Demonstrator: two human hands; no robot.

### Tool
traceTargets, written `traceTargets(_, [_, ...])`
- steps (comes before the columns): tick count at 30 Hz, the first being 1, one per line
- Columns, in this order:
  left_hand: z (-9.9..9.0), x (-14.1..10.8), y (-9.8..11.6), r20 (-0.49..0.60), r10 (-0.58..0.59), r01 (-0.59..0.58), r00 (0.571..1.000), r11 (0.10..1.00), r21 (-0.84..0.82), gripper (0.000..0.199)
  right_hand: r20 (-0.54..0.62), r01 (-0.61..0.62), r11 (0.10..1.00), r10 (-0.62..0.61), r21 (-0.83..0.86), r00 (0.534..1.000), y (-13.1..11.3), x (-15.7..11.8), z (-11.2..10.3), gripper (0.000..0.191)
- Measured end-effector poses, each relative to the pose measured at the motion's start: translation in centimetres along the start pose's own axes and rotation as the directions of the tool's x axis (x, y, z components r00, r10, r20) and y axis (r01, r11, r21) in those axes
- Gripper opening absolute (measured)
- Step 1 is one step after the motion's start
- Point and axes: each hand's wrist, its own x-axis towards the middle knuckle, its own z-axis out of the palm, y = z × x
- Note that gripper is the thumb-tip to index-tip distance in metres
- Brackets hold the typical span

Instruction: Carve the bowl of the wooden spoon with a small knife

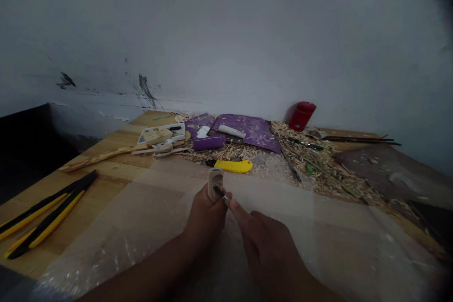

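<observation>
Upright in my left hand (207, 212) is a small pale wooden piece (215, 179), its top end showing above my closed fingers. My right hand (264, 238) grips a slim tool (222, 194) with a dark tip and a shiny metal collar. The tool's tip rests on or very near the face of the wood, and its handle is hidden in my fingers. Just beyond the wood lies a yellow utility knife (233, 165). Both hands are above a clear plastic sheet (141, 226) on the wooden table (116, 146).
Yellow-black long-handled cutters (53, 212) lie at left. Behind are a white tray (181, 131), a long stick (102, 156), wooden spoons (164, 150), purple sheets (247, 131) and a purple roll (208, 142). Wood shavings (339, 174) and a red container (302, 116) are at right.
</observation>
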Motion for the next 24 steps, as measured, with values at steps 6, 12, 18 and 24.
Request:
traceTargets(6, [0.3,0.0,0.3,0.080,0.020,-0.023,0.997,0.999,0.036,0.018,0.109,-0.017,0.999,0.021,-0.041,0.994,0.5,0.1,-0.9,0.042])
traceTargets(12, [0.0,0.4,1.0,0.245,-0.045,0.029,0.969,0.997,0.067,0.020,0.203,-0.047,0.994,0.066,-0.096,0.977,1.2,0.4,-3.0,0.041])
traceTargets(18, [-0.2,0.2,0.8,0.324,-0.126,0.096,0.938,0.990,0.107,0.018,0.223,-0.016,0.995,0.037,-0.095,0.974,1.5,0.5,-4.6,0.042])
traceTargets(24, [0.7,-0.8,0.4,0.203,-0.110,0.094,0.973,0.992,0.083,0.013,0.180,-0.049,0.998,0.054,-0.032,0.982,0.8,0.4,-4.0,0.040])
